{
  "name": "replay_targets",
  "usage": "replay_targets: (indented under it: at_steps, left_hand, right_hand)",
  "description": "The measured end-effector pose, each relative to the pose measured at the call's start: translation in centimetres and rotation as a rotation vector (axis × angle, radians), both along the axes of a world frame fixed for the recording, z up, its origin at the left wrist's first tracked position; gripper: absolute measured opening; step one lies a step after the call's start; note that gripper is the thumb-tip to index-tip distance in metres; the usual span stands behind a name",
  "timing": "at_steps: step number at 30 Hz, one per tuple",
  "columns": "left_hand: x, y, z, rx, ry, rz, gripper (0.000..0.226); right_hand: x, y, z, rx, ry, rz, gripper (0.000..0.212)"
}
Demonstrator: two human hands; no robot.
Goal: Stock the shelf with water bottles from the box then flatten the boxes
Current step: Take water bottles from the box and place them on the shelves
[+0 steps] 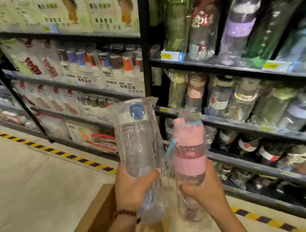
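Two bottles were held up side by side in front of the shelving, each sealed in a thin, crinkled clear plastic sleeve. The left hand [132,188] had its fingers and thumb curled round the lower half of the clear bottle [141,157], a tall smooth cylinder with a blue cap at the top. A string of dark red beads [126,213] circled that wrist. Just beside it, the right hand [205,189] gripped the pink bottle [191,161] below its matte pink band; this one was shorter, with a rounded pink lid and a pale blue strap. The two wrappers touched between the hands.

Below the hands lay the cardboard box [89,224], plain brown and flat-sided, its left wall running down toward the bottom edge of the view. To the left of it the floor [19,185] was smooth pale slabs, open and wide, bordered by a yellow-and-black striped line [70,156] that ran along the foot of the racks.

The left rack [28,112] had thin black metal posts and carried flat glossy packets and boxed goods. The right rack [249,127] began just behind the bottles, its dark shelves packed tight with wrapped bottles leaning forward, with yellow price tags along the shelf edges. Much of it was blurred.
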State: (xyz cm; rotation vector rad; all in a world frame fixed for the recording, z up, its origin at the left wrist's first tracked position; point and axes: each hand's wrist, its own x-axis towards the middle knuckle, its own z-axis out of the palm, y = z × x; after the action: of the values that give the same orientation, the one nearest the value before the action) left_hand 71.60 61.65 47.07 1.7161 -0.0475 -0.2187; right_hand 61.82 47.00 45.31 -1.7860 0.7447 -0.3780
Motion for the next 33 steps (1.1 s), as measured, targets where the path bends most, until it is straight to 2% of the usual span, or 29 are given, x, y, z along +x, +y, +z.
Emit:
replay_targets:
  at_steps: [3,4,7,9,12,16,24,33]
  left_hand:
    - [-1.9,-4.0,0.7,-0.014,0.022,-0.122,0.084]
    - [-2.6,-5.4,0.9,-0.023,0.023,-0.159,0.084]
    - [-5.2,-9.9,1.5,-0.041,0.0,-0.261,0.063]
    - [-7.2,-13.4,2.0,-0.06,-0.007,-0.331,0.059]
    - [-10.4,-18.9,2.6,-0.079,-0.004,-0.428,0.058]
    - [-15.8,-26.5,3.1,-0.107,0.006,-0.537,0.077]
    - [-26.1,-38.2,2.7,-0.046,-0.04,-0.71,0.063]
    - [-30.3,-48.7,2.2,0.006,-0.077,-0.877,0.062]
  right_hand:
    - [-3.3,-2.8,0.8,-0.022,-0.028,-0.125,0.076]
    - [-4.5,-3.9,0.9,-0.031,-0.038,-0.166,0.075]
    - [-7.9,-7.2,1.4,-0.054,-0.057,-0.282,0.075]
    - [-10.5,-9.8,1.6,-0.073,-0.058,-0.343,0.075]
    - [-14.8,-14.1,2.1,-0.112,-0.031,-0.423,0.072]
    - [-21.5,-20.2,2.3,-0.15,-0.013,-0.549,0.068]
    - [-33.5,-29.4,1.9,-0.181,-0.017,-0.761,0.068]
    - [-38.2,-36.8,1.0,-0.111,-0.025,-0.915,0.068]
